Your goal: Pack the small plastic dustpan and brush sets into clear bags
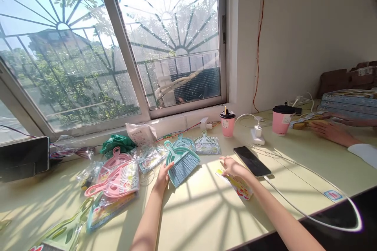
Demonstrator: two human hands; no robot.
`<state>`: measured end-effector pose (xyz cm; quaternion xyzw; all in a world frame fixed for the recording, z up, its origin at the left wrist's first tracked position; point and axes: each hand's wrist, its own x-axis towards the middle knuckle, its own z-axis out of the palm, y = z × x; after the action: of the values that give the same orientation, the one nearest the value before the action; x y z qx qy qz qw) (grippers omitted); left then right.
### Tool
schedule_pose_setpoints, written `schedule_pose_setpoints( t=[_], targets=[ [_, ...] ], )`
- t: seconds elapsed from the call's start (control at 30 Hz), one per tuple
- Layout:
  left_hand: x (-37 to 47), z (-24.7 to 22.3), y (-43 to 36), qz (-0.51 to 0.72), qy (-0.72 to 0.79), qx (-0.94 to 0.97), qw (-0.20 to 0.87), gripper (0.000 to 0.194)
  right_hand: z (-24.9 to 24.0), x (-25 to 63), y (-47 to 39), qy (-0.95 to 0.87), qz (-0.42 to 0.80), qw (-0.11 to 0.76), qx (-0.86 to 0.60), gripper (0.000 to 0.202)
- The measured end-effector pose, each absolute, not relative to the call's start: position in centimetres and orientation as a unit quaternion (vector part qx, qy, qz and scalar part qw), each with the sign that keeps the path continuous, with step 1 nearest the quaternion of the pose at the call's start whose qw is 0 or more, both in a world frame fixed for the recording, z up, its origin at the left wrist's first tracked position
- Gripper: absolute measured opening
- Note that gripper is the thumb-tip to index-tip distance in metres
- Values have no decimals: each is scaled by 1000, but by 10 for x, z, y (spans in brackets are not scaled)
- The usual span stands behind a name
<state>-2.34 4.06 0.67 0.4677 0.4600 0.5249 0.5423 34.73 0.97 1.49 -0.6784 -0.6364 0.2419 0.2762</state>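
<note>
The left hand (163, 176) kept a loose grip on a teal plastic bristled brush (182, 163); the right hand (232, 166), fingers spread, pressed a glossy printed card (240, 188) onto the smooth tabletop (206, 211).

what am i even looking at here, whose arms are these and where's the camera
One picture, from a camera worn on a person's head, looking down at their own bare arms over a pale table by a window. The left hand rests on a small teal brush. The right hand presses on a printed packet, beside a black phone. Left of the brush lies a pink dustpan set; behind it, more packaged sets. Two pink cups stand further back. The hand at far right is someone else's.
</note>
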Motion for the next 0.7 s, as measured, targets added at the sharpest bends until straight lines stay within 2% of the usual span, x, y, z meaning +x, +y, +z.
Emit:
schedule_pose_setpoints(
  t=[0.1,0.17,0.27,0.33,0.53,0.63,0.7],
  targets=[
    [-24,6,39,527,455,456,554,68,16,347,-1,-621,281,241,-691,34],
    [-22,11,36,522,467,433,567,70,14,348,-13,-622,289,257,-681,29],
    [-17,20,32,511,459,432,585,68,11,351,-27,-627,254,290,-677,43],
    [-14,24,29,502,447,445,592,65,11,354,-33,-626,239,268,-693,54],
    [-11,23,28,500,451,441,593,51,28,357,-39,-618,276,174,-715,40],
    [-11,21,28,503,437,445,598,56,35,355,-44,-631,247,171,-715,41],
    [-10,21,29,503,429,448,602,65,35,353,-49,-634,241,195,-708,45]
  ],
)
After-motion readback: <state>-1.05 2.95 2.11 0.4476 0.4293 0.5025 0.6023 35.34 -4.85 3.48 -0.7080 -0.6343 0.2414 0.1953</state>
